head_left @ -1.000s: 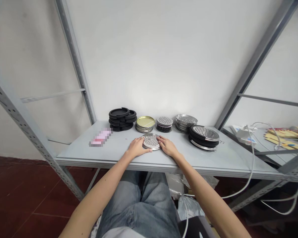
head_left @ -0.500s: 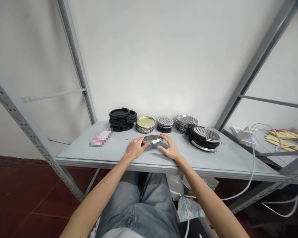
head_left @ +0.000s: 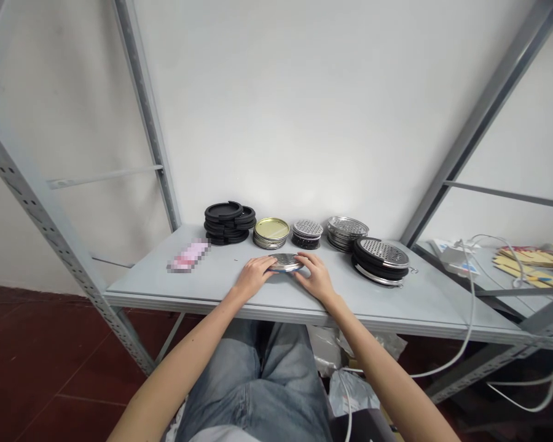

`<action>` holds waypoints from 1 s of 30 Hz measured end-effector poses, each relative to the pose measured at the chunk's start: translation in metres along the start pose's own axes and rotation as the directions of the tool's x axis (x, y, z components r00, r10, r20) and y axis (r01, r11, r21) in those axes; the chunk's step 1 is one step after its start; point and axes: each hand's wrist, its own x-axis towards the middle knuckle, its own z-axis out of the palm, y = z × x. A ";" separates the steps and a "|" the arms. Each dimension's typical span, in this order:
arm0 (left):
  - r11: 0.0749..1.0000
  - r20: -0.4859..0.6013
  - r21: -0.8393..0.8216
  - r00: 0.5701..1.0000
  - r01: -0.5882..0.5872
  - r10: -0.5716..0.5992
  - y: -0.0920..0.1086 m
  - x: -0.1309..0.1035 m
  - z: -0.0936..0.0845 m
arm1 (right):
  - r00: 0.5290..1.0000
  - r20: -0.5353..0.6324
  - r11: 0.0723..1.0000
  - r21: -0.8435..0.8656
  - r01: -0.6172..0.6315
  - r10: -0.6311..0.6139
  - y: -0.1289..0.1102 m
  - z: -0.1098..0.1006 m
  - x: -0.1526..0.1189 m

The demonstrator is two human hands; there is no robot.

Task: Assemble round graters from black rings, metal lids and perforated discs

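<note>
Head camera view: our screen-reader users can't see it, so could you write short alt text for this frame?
Both bare hands, left hand and right hand, grip a round perforated metal disc by its edges on a grey metal shelf. Behind it stand black rings, gold-coloured lids, perforated discs and assembled pieces.

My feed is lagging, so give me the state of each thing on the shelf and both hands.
Perforated metal disc: held at its edges by both hands, low over the shelf.
Left hand: gripping the disc.
Right hand: gripping the disc.
Black rings: stacked.
Gold lids: stacked.
Black-rimmed graters: stacked.
</note>
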 end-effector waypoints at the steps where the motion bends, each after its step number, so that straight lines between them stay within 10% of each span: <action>1: 1.000 0.010 0.024 1.000 -0.003 0.002 0.001 0.000 0.000 | 1.000 0.028 1.000 -0.010 0.009 -0.008 -0.002 0.000 0.000; 12: 0.995 -0.103 0.037 0.991 0.088 -0.084 0.001 -0.001 -0.002 | 0.978 0.111 0.932 0.299 -0.203 0.178 0.015 0.007 -0.005; 21: 0.984 -0.059 0.164 0.996 0.073 -0.064 0.008 -0.003 -0.006 | 0.992 0.126 0.991 0.126 -0.046 0.030 0.001 0.006 -0.002; 30: 0.988 -0.119 0.021 0.981 0.155 -0.151 0.002 0.000 -0.004 | 0.960 0.098 0.896 0.347 -0.278 0.261 0.024 0.011 -0.005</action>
